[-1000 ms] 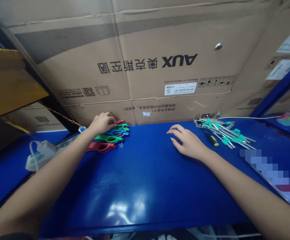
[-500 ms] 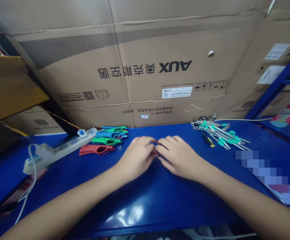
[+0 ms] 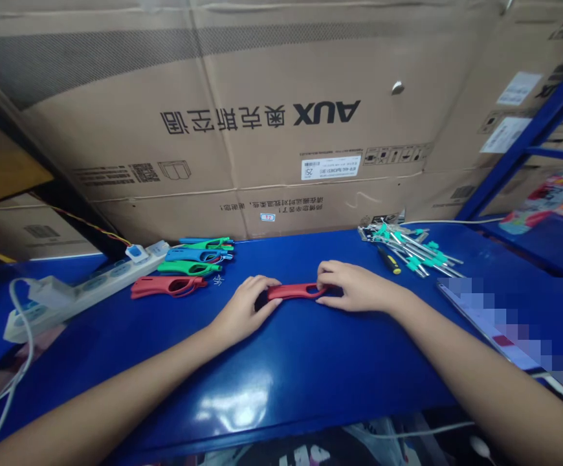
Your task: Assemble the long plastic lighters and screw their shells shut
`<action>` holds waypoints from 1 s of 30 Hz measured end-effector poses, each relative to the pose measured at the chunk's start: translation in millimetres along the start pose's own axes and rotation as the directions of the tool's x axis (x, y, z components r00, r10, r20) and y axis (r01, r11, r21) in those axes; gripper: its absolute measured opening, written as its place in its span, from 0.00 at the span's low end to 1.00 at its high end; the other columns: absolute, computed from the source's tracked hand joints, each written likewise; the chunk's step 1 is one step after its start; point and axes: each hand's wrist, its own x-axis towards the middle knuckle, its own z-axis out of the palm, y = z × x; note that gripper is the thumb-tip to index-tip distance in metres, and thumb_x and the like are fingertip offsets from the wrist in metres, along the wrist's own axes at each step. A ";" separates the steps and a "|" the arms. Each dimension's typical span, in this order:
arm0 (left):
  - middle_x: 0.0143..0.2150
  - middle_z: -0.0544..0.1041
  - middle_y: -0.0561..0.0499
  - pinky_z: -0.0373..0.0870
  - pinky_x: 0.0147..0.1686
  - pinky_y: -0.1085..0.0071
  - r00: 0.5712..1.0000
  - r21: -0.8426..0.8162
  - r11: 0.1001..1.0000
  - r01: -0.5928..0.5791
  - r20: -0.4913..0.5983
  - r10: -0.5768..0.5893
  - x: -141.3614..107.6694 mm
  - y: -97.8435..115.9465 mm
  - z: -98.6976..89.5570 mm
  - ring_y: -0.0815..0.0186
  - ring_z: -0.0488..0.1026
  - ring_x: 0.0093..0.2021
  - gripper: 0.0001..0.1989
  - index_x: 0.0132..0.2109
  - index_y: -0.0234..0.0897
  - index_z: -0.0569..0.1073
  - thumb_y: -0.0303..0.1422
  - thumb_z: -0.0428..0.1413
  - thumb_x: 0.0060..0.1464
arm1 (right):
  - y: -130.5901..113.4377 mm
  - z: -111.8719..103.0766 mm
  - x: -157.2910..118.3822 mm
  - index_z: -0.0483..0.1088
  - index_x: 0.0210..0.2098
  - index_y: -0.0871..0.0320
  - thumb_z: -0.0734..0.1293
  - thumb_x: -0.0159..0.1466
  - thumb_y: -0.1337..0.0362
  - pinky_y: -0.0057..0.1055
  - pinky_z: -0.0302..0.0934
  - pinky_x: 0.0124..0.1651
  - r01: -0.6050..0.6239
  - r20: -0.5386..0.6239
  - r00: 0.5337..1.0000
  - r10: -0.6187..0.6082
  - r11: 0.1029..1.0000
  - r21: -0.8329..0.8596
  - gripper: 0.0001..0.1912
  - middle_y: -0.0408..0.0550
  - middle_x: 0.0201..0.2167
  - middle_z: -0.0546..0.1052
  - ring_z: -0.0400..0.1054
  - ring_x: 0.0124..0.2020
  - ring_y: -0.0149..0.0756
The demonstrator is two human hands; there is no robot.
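Note:
Between my two hands lies a red lighter handle point(image 3: 291, 292) with an oval opening near its right end, held level at the middle of the blue table. My left hand point(image 3: 250, 304) pinches its left end between thumb and fingers. At the other end, by the opening, my right hand point(image 3: 352, 287) grips it, fingertips partly hidden behind it. Off to the left sits another red lighter handle point(image 3: 165, 285), with a green handle point(image 3: 189, 268) and a blue handle point(image 3: 204, 254) stacked behind it. Tiny metal pieces point(image 3: 218, 280) lie beside them.
A white power strip point(image 3: 87, 288) with plugs runs along the left. At the right back are metal tubes with green parts point(image 3: 417, 249) and a yellow-black screwdriver point(image 3: 389, 260). A phone or tablet point(image 3: 499, 323), partly blurred, lies by my right forearm. A large cardboard box point(image 3: 272, 149) walls the back.
My hands were close together, hiding what was between them. They have moved apart, and the red lighter handle now shows between them. The camera view has shifted slightly.

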 end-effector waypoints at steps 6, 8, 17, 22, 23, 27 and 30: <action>0.51 0.75 0.46 0.73 0.54 0.57 0.999 -0.114 0.993 0.006 -0.037 -0.010 -2.4 -7.7 4.5 0.58 0.74 0.52 0.13 0.53 0.42 0.72 0.32 0.58 0.61 | 2.3 11.7 2.2 0.73 0.41 0.56 0.68 0.67 0.61 0.39 0.65 0.45 -0.017 -0.077 0.997 0.017 1.000 -0.006 0.05 0.51 0.44 0.74 0.68 0.44 0.42; 0.50 0.75 0.46 0.73 0.53 0.58 0.999 -0.124 0.992 0.018 -0.045 -0.023 -3.1 -9.1 3.6 0.58 0.74 0.51 0.14 0.52 0.42 0.72 0.31 0.59 0.60 | 2.5 16.1 4.4 0.73 0.40 0.56 0.69 0.66 0.61 0.39 0.64 0.45 -0.022 -0.104 0.994 0.018 0.999 -0.034 0.06 0.51 0.43 0.75 0.68 0.44 0.42; 0.52 0.76 0.46 0.74 0.53 0.59 0.993 -0.175 0.981 0.077 -0.073 -0.091 -6.6 -11.8 6.5 0.60 0.76 0.50 0.23 0.60 0.41 0.65 0.31 0.59 0.59 | 7.9 16.9 7.6 0.76 0.36 0.57 0.63 0.71 0.62 0.34 0.64 0.39 -0.154 -0.522 0.827 0.208 0.977 0.146 0.12 0.49 0.35 0.80 0.73 0.35 0.38; 0.51 0.78 0.46 0.74 0.54 0.57 0.991 -0.199 0.975 0.101 -0.063 -0.115 -5.6 -15.3 8.1 0.59 0.76 0.51 0.21 0.59 0.42 0.67 0.32 0.58 0.60 | 0.8 8.6 3.6 0.75 0.32 0.58 0.63 0.70 0.61 0.30 0.61 0.35 -0.023 -0.183 0.980 0.073 0.964 0.265 0.13 0.47 0.30 0.78 0.70 0.30 0.33; 0.50 0.78 0.46 0.74 0.53 0.56 0.990 -0.193 0.975 0.107 -0.068 -0.122 -5.4 -16.0 8.4 0.58 0.76 0.51 0.21 0.59 0.42 0.67 0.32 0.58 0.60 | -1.1 8.8 3.0 0.74 0.30 0.58 0.64 0.69 0.60 0.28 0.59 0.33 -0.021 -0.080 0.996 0.043 0.966 0.258 0.14 0.45 0.28 0.77 0.68 0.28 0.31; 0.52 0.77 0.45 0.71 0.55 0.53 0.993 -0.106 0.992 0.075 -0.085 -0.084 -4.4 -13.2 6.1 0.55 0.73 0.54 0.21 0.58 0.43 0.69 0.34 0.60 0.59 | -6.4 13.7 2.2 0.64 0.21 0.58 0.68 0.66 0.57 0.28 0.47 0.26 -0.090 0.058 0.995 0.086 0.994 0.070 0.20 0.40 0.20 0.69 0.57 0.21 0.27; 0.54 0.76 0.45 0.68 0.57 0.52 0.994 -0.063 0.998 0.006 -0.109 -0.013 -4.0 -4.7 0.0 0.54 0.71 0.56 0.17 0.56 0.42 0.71 0.34 0.58 0.60 | -7.6 14.6 2.0 0.63 0.23 0.57 0.69 0.65 0.55 0.28 0.46 0.27 -0.107 0.010 0.994 0.107 0.994 -0.001 0.19 0.40 0.24 0.70 0.59 0.23 0.28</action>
